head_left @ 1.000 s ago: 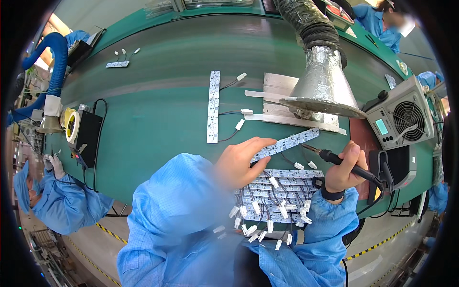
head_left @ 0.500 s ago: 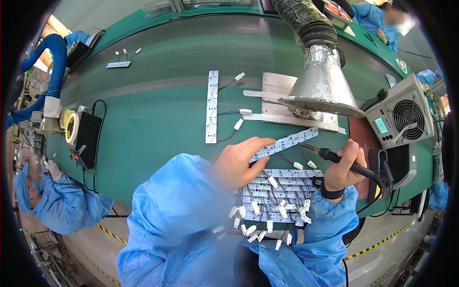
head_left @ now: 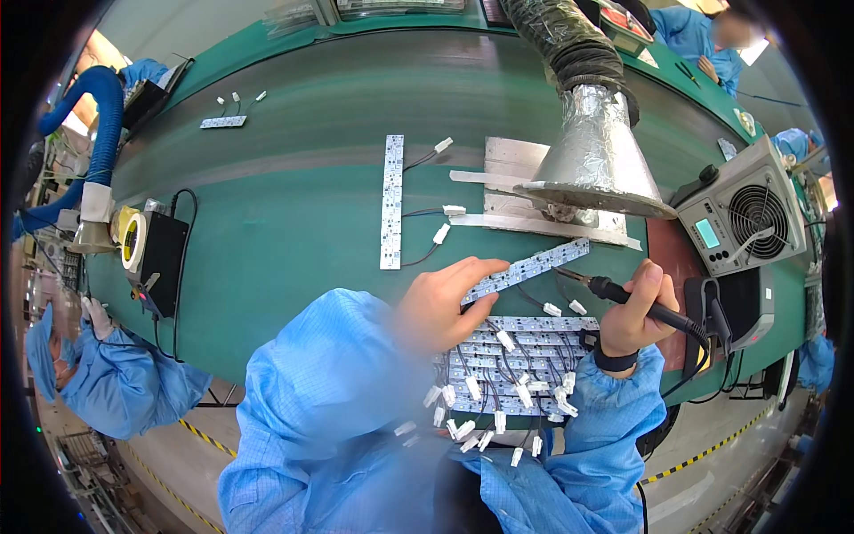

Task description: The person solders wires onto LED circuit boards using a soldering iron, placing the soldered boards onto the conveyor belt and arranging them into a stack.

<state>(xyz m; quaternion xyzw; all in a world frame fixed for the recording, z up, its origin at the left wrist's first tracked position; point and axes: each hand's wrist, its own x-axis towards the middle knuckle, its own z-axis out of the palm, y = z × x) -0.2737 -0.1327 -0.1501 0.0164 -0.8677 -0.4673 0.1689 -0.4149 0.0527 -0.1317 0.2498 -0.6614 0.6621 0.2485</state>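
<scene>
Pinches the lower left end of a slim circuit strip (head_left: 534, 269) between thumb and fingers of the partly closed left hand (head_left: 445, 303), with the rest slanting up and rightward beyond the fingertips. Grips a soldering iron (head_left: 614, 291) in the curled right hand (head_left: 637, 311), to the strip's right, aiming leftward at its lower edge; cannot tell contact from a narrow gap. Shows wired strips (head_left: 543, 339) in rows just below, on the counter (head_left: 294, 231).

Downward head-worn fisheye view over bench (head_left: 285, 236)
</scene>
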